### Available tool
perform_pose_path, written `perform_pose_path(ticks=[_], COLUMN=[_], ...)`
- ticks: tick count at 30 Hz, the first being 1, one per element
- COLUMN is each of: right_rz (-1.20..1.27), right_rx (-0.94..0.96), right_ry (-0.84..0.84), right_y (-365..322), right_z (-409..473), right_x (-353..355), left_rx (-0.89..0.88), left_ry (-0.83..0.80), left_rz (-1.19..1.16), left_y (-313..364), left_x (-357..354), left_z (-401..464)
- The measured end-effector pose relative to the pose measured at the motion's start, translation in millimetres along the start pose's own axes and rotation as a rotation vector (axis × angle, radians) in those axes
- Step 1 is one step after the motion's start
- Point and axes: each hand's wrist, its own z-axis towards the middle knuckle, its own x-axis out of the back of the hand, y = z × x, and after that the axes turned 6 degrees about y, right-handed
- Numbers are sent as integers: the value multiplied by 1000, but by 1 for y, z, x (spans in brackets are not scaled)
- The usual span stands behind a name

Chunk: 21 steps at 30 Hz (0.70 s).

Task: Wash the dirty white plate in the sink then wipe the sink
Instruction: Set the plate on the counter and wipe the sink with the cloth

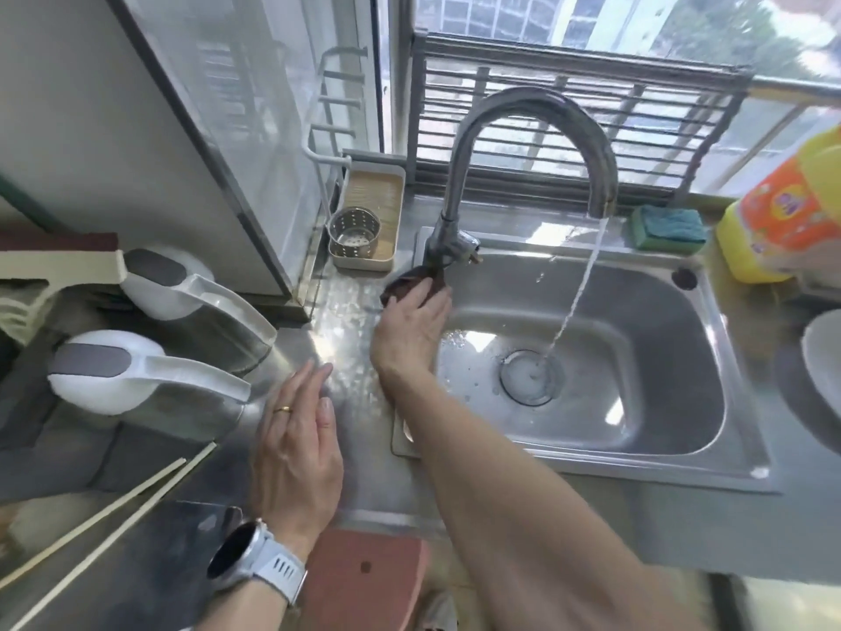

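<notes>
The steel sink (710, 357) holds no dish, and water runs from the curved faucet (537, 129) down onto the drain (530, 378). My right hand (412, 325) reaches across to the sink's back left corner and presses a dark brown cloth (407, 284) against the rim beside the faucet base. My left hand (296, 453) hovers flat over the wet counter left of the sink, fingers together, holding nothing. A white plate (823, 362) shows partly at the right edge, on the counter.
A green and yellow sponge (669, 227) and a yellow detergent bottle (782, 220) stand behind the sink on the right. A beige tray with a steel strainer cup (355, 232) sits back left. Two white lidded containers (150, 380) and chopsticks (104, 516) lie left.
</notes>
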Motion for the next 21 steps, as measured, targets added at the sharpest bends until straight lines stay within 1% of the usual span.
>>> perform_pose_path(ticks=[2,5,7,9,11,15,17,19,21], right_rz=[-20,-106,-153,-209,-294,-535,-652,-658,-555], right_rx=[67,224,361,448,446,340,372,405,389], right_ry=[-29,-60,-81,-171,-146,-44,-18,-34,-10], right_y=[18,74,117,154,196,310,354,370,363], right_z=[-30,-97,-121,-120,-104,-61,-41,-28,-33], right_x=[-6,7,32,74,120,215,254,262,243], left_rx=[32,87,92,69,36,15,4,-4,-2], left_ry=[11,14,-2,-7,-6,-49,-58,-46,-32], left_rz=[-21,-70,-73,-78,-34,102,157,174,168], left_y=[8,32,51,64,74,83,81,80,80], left_x=[-7,-23,-40,-58,-78,-106,-113,-117,-120], left_z=[1,3,5,8,10,9,9,9,9])
